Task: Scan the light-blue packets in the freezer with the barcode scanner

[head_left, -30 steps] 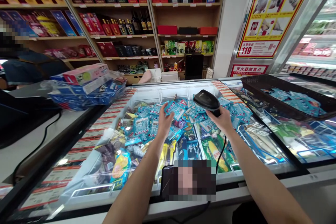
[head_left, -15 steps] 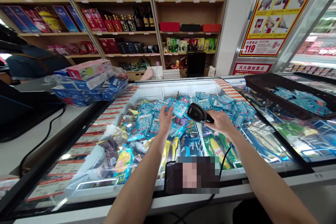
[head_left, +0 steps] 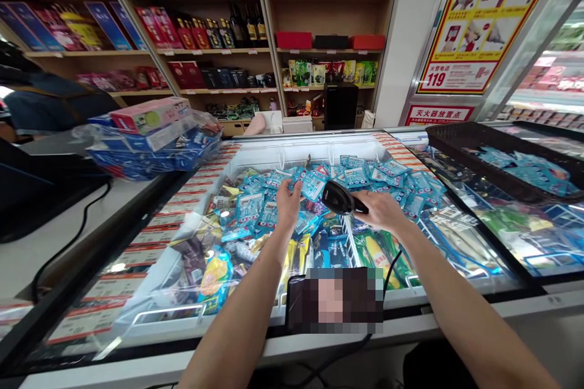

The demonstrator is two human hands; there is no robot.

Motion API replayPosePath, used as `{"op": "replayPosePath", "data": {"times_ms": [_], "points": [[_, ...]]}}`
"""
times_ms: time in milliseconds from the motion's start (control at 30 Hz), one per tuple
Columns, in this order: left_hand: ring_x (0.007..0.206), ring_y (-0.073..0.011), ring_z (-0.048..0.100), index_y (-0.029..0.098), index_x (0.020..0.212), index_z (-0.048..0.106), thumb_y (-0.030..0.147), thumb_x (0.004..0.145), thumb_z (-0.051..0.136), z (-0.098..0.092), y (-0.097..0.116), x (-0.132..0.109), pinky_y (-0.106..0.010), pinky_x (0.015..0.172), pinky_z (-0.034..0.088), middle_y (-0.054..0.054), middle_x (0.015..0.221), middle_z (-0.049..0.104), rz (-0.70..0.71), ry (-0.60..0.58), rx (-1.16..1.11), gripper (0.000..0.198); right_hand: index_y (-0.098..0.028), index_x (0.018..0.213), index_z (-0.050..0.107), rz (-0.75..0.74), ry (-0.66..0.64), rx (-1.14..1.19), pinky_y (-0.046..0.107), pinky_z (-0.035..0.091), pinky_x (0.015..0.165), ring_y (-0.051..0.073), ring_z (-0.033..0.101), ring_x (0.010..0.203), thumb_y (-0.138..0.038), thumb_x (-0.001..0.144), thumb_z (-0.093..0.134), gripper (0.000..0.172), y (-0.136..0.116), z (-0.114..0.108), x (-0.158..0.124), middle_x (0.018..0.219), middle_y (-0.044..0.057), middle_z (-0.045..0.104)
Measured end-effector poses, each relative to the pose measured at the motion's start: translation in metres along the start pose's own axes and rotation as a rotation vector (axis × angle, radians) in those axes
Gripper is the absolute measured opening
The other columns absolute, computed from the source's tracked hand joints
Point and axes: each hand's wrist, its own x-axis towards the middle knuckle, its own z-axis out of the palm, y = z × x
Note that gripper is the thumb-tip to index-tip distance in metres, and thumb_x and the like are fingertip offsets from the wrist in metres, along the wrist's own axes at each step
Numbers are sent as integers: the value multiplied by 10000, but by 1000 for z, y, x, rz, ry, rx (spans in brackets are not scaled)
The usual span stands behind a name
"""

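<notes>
The left hand (head_left: pixel 288 206) pinches a blue packet (head_left: pixel 314 185). The right hand (head_left: pixel 384 211) grips a black scanner (head_left: pixel 338 198), its head just beside the packet. Both things are above the freezer (head_left: pixel 150 362), where other packets (head_left: pixel 356 177) lie spread out.

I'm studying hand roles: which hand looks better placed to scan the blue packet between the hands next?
Right, I'd judge: the right hand grips the black scanner, its head beside that blue packet, while the left hand holds the packet's edge.
</notes>
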Motion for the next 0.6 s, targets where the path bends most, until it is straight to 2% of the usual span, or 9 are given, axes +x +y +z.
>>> {"op": "replayPosePath", "data": {"times_ms": [600], "points": [[538, -76, 424, 197, 871, 554, 474, 711, 612, 3, 2, -3, -275, 588, 528, 47, 620, 394, 26, 14, 26, 325, -222, 1183, 533, 5, -16, 7, 269, 399, 648, 198, 631, 840, -393, 819, 531, 403, -1, -3, 0, 1012, 47, 673]]}}
